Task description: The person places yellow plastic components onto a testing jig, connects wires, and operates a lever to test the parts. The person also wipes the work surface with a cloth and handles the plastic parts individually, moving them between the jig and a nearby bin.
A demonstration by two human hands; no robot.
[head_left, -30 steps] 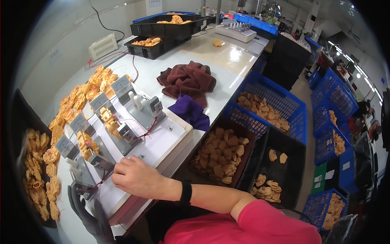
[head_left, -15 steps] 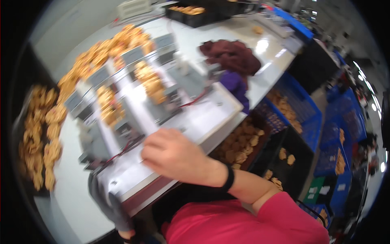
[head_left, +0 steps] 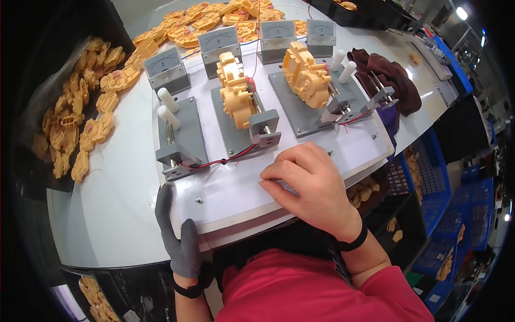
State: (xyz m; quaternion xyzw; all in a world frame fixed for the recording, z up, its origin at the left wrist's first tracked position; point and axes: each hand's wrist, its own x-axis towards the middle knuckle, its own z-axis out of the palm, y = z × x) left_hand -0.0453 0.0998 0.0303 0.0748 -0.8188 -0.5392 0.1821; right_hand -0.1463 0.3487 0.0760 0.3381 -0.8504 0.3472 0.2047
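Head view. Step in hand, as judged: operating the test board (head_left: 241,196), with its two middle fixtures loaded. One yellow plastic assembly (head_left: 236,96) sits in the left-middle fixture (head_left: 230,140), a second yellow assembly (head_left: 307,78) in the right-middle fixture (head_left: 295,115). Both lie between the board's front edge and the row of meters (head_left: 218,42) along its back edge. The outer fixtures, by the left and right edges, bear only white pegs (head_left: 168,99). Needle positions too small to tell.

Next move, as judged: calls for small, precise fingertip work near the front edge, with the board held steady and a clear line to the meters.

Pose: right hand (head_left: 319,188), bare, reaches over the front edge right of centre, knuckles up, thumb and index tips drawn nearly together; the palm side is hidden, so cannot tell whether anything is pinched. Left hand (head_left: 182,244), gloved grey, stands at the front-left corner, thumb spread wide from the fingers, seemingly holding nothing; cannot tell if it presses on the board.
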